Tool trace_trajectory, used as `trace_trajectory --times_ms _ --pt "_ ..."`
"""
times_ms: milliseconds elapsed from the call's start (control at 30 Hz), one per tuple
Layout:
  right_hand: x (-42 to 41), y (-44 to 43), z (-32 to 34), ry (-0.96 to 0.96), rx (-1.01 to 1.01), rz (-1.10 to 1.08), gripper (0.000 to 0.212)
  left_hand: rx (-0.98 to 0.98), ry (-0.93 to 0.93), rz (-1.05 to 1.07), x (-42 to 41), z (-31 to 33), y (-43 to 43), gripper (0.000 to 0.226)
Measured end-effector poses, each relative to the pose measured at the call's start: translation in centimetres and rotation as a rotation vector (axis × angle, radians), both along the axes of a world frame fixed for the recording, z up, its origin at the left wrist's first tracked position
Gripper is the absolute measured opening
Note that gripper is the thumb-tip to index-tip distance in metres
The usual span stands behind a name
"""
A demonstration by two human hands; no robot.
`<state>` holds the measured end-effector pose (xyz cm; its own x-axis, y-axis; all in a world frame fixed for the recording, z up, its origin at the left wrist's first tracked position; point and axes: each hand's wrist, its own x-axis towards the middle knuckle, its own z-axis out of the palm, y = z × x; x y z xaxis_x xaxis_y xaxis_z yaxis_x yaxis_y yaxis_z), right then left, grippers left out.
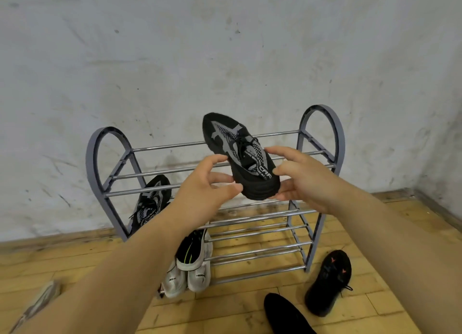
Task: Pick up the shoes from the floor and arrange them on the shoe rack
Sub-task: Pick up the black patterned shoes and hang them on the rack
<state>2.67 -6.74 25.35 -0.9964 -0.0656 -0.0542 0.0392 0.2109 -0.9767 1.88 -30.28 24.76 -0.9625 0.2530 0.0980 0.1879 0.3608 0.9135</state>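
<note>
From your head view, the black knit sneaker (pixel 241 156) with grey woven panels and a chunky ribbed sole rests across the chrome rods of the shoe rack (pixel 322 131), whose arched grey side frames stand on the wood-plank floor (pixel 250 306) against a scuffed white wall (pixel 225 46). Your left hand (pixel 205 186) and right hand (pixel 303 181) reach forward with arms extended, fingers (pixel 220 158) curled onto its heel from both sides. Its mate (pixel 150 203) sits lower left; white sneakers (pixel 192 263) and a black shoe (pixel 328 281) lie below
</note>
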Motion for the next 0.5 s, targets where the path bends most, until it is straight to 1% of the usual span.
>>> trace_trajectory --times_ms 100,300,400,500 --pt "1.9 1.0 0.1 -0.05 0.001 0.127 0.05 -0.066 -0.02 -0.081 2.7 0.6 -1.5 0.05" --pt "4.3 1.0 -0.3 -0.207 0.104 0.329 0.049 -0.202 -0.113 -0.284 5.9 -0.6 -4.3 0.05" --pt "4.3 -0.3 -0.7 -0.269 0.16 0.347 0.048 -0.252 -0.162 -0.321 6.5 -2.1 -5.1 0.054" --pt "3.9 -2.0 -1.5 -0.334 0.17 0.34 0.05 -0.304 -0.162 -0.292 6.3 -3.8 -5.9 0.067"
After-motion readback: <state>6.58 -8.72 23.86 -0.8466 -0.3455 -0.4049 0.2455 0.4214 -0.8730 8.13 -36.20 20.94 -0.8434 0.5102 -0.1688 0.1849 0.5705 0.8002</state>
